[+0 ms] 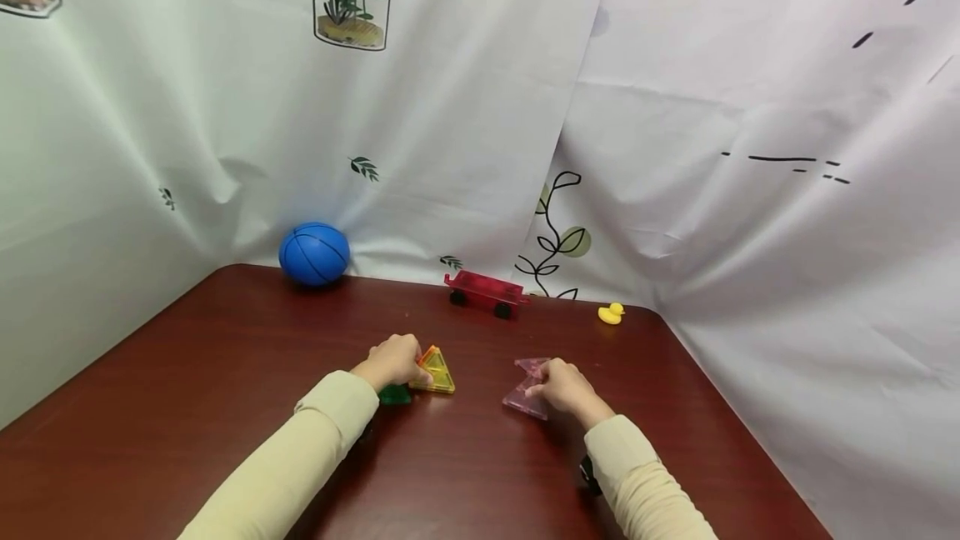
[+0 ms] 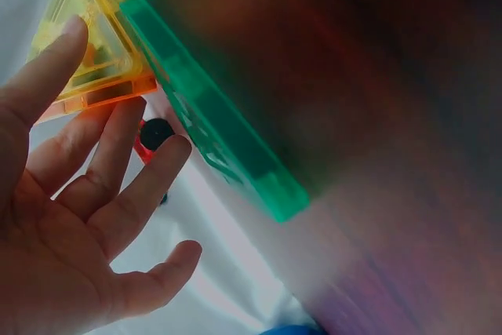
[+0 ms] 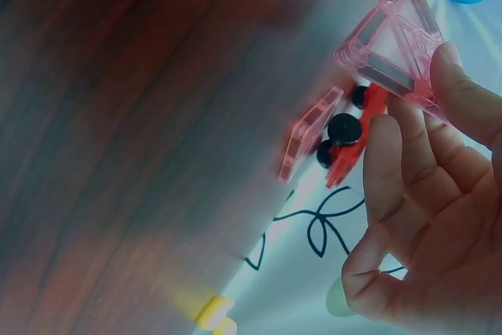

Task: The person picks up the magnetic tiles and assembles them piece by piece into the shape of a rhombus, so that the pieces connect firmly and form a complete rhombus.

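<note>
Between the thumb and fingers of my left hand (image 1: 392, 360) is a yellow see-through triangular magnetic tile (image 2: 86, 60), with an orange tile edge (image 2: 110, 93) right against it. Beside them on the table a green tile (image 2: 216, 111) shows under the hand, close to the fingertips. My right hand (image 1: 567, 391) pinches a pink see-through triangular magnetic tile (image 3: 392, 45) by one corner, thumb on one face and fingers behind. Just beyond it lies a second pink tile (image 3: 310, 135), partly overlapped by the fingers in the head view.
Toward the back of the brown table (image 1: 457, 473) stand a blue ball (image 1: 314, 254), a red wheeled toy wagon (image 1: 486, 290) and a small yellow duck (image 1: 611, 313). A white printed cloth (image 1: 450, 107) hangs behind and along the sides.
</note>
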The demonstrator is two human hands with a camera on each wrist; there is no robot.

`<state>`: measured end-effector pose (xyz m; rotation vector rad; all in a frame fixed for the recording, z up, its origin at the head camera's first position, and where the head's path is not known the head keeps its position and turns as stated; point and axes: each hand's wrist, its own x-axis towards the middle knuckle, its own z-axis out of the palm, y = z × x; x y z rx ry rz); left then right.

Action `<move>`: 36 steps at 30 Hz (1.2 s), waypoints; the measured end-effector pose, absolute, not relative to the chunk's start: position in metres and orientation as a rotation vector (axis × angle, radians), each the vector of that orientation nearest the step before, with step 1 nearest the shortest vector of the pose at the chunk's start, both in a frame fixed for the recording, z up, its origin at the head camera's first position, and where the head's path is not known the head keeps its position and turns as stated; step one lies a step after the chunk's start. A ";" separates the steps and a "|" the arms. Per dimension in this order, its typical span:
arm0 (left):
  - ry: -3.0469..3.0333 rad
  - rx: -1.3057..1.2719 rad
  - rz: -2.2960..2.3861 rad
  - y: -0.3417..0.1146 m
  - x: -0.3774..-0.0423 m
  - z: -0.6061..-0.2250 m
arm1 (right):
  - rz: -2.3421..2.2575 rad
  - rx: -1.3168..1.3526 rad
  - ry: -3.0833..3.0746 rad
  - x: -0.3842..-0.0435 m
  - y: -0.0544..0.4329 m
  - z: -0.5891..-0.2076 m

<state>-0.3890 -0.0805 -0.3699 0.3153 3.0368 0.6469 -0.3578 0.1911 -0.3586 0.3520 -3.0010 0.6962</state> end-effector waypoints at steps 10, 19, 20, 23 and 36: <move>3.063 0.236 0.641 -0.097 -0.392 -0.370 | 0.695 0.385 -2.988 -0.357 0.189 -0.362; 2.957 0.258 0.631 -0.116 -0.375 -0.366 | 0.743 0.406 -2.987 -0.358 0.187 -0.359; 2.942 0.275 0.638 -0.116 -0.373 -0.366 | 0.741 0.419 -2.985 -0.358 0.186 -0.359; 2.907 0.308 0.691 -0.110 -0.367 -0.367 | 0.744 0.452 -2.989 -0.358 0.184 -0.358; 2.861 0.477 0.755 -0.063 -0.344 -0.368 | 0.805 0.747 -2.921 -0.344 0.160 -0.359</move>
